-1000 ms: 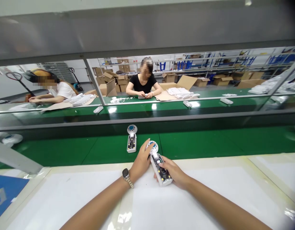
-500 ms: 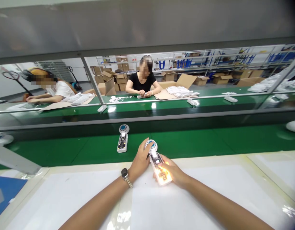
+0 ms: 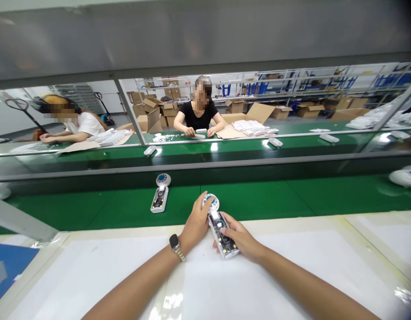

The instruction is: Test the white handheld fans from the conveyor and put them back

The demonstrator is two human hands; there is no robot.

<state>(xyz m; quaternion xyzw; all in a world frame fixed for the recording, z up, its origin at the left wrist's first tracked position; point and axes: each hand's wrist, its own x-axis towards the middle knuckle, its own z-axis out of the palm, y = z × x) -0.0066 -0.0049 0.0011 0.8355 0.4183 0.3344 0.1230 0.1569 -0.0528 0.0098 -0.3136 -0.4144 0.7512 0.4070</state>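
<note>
Both hands are on a white handheld device with a round, blue-centred head and a rectangular body showing a dark circuit board. My left hand grips the round head, its thumb and fingers closed about it. Around the body wraps my right hand, with the thumb pressed on the board near a pale round part. The device tilts over the front edge of the near belt, and its board is unlit. Left of my hands, a second device of the same build lies on the green belt, board up.
The near green belt runs across, with a white piece at its right. Beyond a metal rail, white casings lie on another belt. Two people work there beside cardboard boxes. A blue folder-like sheet lies at left.
The bright orange-yellow glow on the held device's board has gone out. On the near belt, pieces have shifted left; far-belt casings have shifted right. The opposite person's hands have moved apart.
</note>
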